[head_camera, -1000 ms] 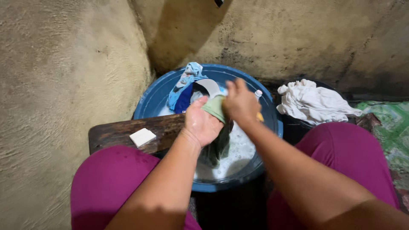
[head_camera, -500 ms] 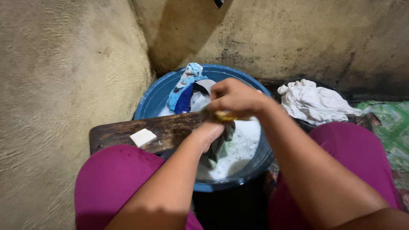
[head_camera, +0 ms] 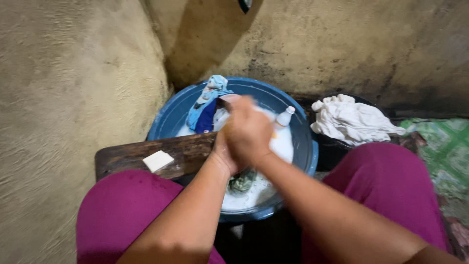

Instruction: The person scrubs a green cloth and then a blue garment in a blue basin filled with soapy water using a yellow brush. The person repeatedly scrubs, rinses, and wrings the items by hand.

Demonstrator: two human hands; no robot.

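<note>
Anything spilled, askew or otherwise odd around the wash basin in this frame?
Nothing stands out. The blue basin sits level with its suds inside, the soap bar lies flat on the wooden board, and a small white bottle stands among the suds. Both hands, right hand over left hand, are clasped on a dark green cloth.

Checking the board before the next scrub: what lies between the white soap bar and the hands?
Head view: only bare, wet dark wooden board lies between the soap bar and the clasped hands.

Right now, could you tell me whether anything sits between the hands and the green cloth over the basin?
Nothing visible does. The right hand lies over the left hand, both pressed together on the green cloth, which hangs below them into the suds of the basin.
</note>
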